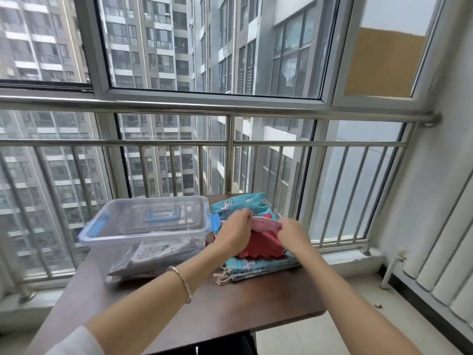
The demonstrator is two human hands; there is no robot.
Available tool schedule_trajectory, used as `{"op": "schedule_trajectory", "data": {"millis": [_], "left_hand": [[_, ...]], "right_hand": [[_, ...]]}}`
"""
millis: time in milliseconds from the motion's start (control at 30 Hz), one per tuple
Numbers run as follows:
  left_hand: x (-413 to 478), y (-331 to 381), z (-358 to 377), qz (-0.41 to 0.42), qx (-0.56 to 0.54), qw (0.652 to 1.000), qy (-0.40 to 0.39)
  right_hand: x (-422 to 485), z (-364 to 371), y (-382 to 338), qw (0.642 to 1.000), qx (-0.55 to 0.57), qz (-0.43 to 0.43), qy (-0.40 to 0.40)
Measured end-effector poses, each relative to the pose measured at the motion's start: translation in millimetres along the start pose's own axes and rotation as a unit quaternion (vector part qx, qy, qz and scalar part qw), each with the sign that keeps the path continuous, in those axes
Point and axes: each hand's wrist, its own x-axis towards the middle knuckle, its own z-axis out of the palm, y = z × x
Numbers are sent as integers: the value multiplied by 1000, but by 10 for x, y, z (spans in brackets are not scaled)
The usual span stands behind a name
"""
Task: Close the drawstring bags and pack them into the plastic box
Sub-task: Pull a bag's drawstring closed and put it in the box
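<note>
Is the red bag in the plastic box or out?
Out. The red bag lies on the teal bags beside the plastic box, left hand and right hand gripping its top.

The box point(107, 242) is seen in clear plastic, with clips point(95, 228) and a handle point(161, 217) coloured light blue. The pale bag point(153, 253) in it is printed with small grey and reddish figures. The red bag point(261, 244) is edged in zigzag and topped by a pink band point(266, 224). The far teal bag point(238, 204) and the near teal bag point(258, 265) are patterned with white cartoon animals. Cream cords point(222, 275) are shown on the near one. The table point(230, 308) is coloured dark brown. A gold bracelet point(183, 283) and a white sleeve point(74, 342) are worn. The railing point(230, 108) is finished in silver, the radiator point(448, 252) in white.
</note>
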Motion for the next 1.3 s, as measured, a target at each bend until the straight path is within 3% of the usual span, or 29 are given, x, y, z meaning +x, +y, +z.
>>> {"op": "schedule_trajectory", "data": {"millis": [67, 167, 333, 500, 733, 933, 1033, 1133, 1200, 1300], "left_hand": [[32, 116, -212, 12, -57, 998, 14], [35, 221, -499, 8, -133, 991, 14], [-99, 156, -913, -9, -137, 989, 53], [-292, -31, -1260, 1, -190, 981, 29], [-524, -233, -1746, 21, -193, 980, 32], [-763, -696, -1983, -9, -18, 998, -51], [-864, -1096, -2179, -43, 42, 997, -45], [-941, -1468, -2334, -146, -103, 983, 38], [-973, -1512, -2258, -183, -253, 949, 31], [-910, -1358, -2068, -169, -469, 866, -18]], "right_hand": [[42, -170, -100, 991, 89, 5, 104], [47, -439, -337, 968, 164, -49, 183], [33, -614, -666, 954, 191, -128, 191], [-164, -744, -934, 944, 203, -190, 178], [-496, -921, -1289, 935, 260, -239, 26], [-492, -639, -1275, 951, 126, -258, -116], [-479, -630, -1135, 939, 234, -216, -131], [-458, -632, -939, 899, 399, -132, -122], [-431, -525, -909, 826, 521, -91, -196], [-332, -336, -1081, 708, 639, -57, -296]]}}
